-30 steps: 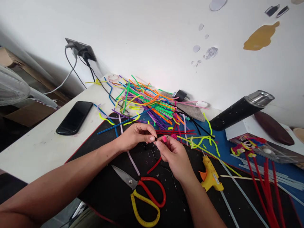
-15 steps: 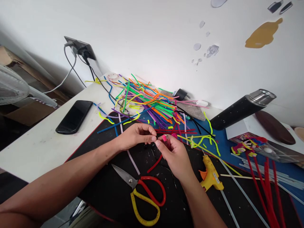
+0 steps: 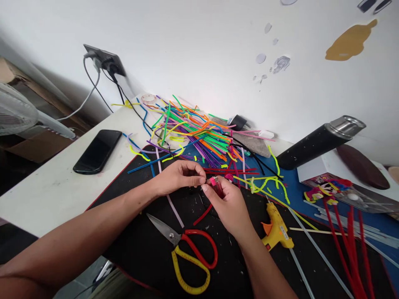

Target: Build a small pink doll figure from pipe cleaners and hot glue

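My left hand is closed in a pinch, thumb against fingertip, on something tiny and dark that I cannot make out. Its fingertips meet those of my right hand over the black mat. Curled fingers of the right hand hold a small pink and red craft piece, mostly hidden by the hand. Below the hands lie a red pipe cleaner and a lilac pipe cleaner. Scissors with one red and one yellow handle rest partly open nearer to me.
Behind the hands is a pile of coloured pipe cleaners. A yellow glue gun lies right, near red strips and a small colourful figure. A black flask leans there. At left are a phone and cables.
The view has shifted slightly. Both hands stay fingertip to fingertip; the pink and red piece has turned a little in the right hand.
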